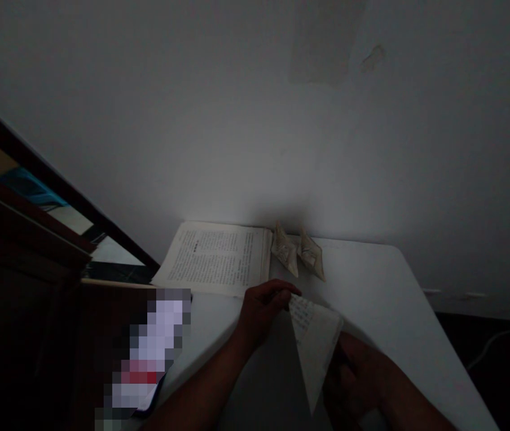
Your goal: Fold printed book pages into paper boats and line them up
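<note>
A sheet of printed paper folded into a triangle is held up above the table, one point hanging down. My left hand pinches its upper left corner between thumb and fingers. On the other side, my right hand is closed at the triangle's right edge, its fingertips partly hidden in shadow and behind the paper. Beyond my hands stand two folded paper boats, one beside the other. Left of them lies a printed book.
The white table meets a bare wall at the back. A phone with a blurred screen lies at the left edge. Dark wooden furniture stands further left. A pale cable runs beyond the table's right side.
</note>
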Demonstrator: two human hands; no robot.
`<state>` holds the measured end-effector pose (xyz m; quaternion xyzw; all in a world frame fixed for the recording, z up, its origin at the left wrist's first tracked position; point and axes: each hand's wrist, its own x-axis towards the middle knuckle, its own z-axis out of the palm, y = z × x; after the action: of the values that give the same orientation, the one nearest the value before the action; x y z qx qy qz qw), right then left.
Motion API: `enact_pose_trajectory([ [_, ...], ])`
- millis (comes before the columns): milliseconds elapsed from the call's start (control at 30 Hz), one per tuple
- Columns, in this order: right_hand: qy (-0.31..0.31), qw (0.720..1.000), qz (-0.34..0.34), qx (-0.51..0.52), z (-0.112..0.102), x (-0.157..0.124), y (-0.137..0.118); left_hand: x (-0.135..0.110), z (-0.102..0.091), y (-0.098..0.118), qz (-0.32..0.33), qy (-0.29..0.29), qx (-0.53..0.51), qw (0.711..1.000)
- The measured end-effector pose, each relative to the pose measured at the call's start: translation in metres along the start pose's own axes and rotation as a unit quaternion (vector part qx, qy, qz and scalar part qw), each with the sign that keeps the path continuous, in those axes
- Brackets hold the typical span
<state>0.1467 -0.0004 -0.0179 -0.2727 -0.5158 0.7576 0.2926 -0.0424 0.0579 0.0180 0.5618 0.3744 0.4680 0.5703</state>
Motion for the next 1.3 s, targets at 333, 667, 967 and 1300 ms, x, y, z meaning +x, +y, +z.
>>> enact_pose_trajectory([
  [333,0.018,0.998,0.052,0.019,0.009,0.001,-0.004,-0.001,0.001,-0.006,-0.042,0.014,-0.041,0.998],
  [667,0.040,0.998,0.025,0.043,0.018,0.004,-0.011,0.003,-0.007,-0.006,-0.050,0.091,-0.037,0.994],
  [967,0.314,0.876,-0.265,-0.253,0.015,0.010,-0.011,0.011,-0.016,-0.012,-0.073,0.207,-0.243,0.945],
  [1300,0.373,0.852,-0.194,-0.313,0.024,0.021,-0.012,0.010,-0.012,-0.009,-0.082,0.225,-0.270,0.933],
])
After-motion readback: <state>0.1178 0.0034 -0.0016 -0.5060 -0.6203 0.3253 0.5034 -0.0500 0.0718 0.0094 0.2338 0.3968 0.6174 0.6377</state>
